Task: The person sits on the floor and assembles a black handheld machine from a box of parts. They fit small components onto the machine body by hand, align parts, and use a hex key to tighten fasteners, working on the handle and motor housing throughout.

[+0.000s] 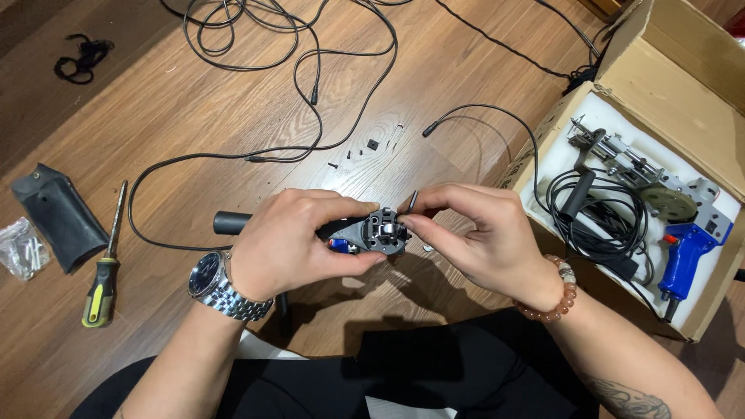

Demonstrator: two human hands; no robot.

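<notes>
My left hand (299, 244), with a steel wristwatch on the wrist, grips a small grey and black machine part (380, 231) with a blue piece beneath and a black handle (230, 223) sticking out to the left. My right hand (477, 233), wearing a bead bracelet, pinches a small dark tool or screw (412, 200) at the part's right edge. Both hands hover over the wooden floor (194, 109) in front of my lap.
A screwdriver with a yellow and black handle (105, 264), a black pouch (58, 216) and a small plastic bag (23, 247) lie at the left. Small screws (369, 147) and black cables (310, 77) lie beyond. A cardboard box (660, 70) at the right holds a blue-handled tool (687, 252).
</notes>
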